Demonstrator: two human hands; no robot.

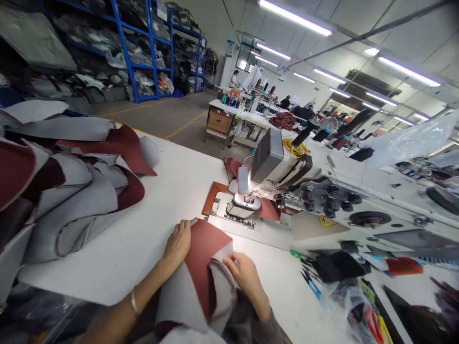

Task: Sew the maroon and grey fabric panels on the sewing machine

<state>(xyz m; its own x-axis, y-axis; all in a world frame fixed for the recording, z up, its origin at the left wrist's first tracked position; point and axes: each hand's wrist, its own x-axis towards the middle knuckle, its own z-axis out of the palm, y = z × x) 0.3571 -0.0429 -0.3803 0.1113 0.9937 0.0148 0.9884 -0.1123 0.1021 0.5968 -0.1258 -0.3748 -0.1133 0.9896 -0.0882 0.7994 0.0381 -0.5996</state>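
Note:
A reddish-brown upholstery piece (204,243) with grey backing lies at the table's front edge and hangs down toward my lap. My left hand (179,241) rests on its left edge, fingers bent over the material; a small grey bit shows by the fingertips. On the right, my right hand (245,272) pinches the folded grey-backed edge between thumb and fingers. Just beyond both hands stands the sewing machine (267,157), its lit needle area over a metal plate (242,205). A scrap of the same reddish material (268,210) sits beside the needle area.
A heap of grey-backed reddish pieces (89,191) covers the table's left side. Thread snips (311,284), a green-handled tool (298,254) and a plastic bag (344,306) lie to the right. Blue shelves (150,48) and other sewing tables (233,109) stand beyond.

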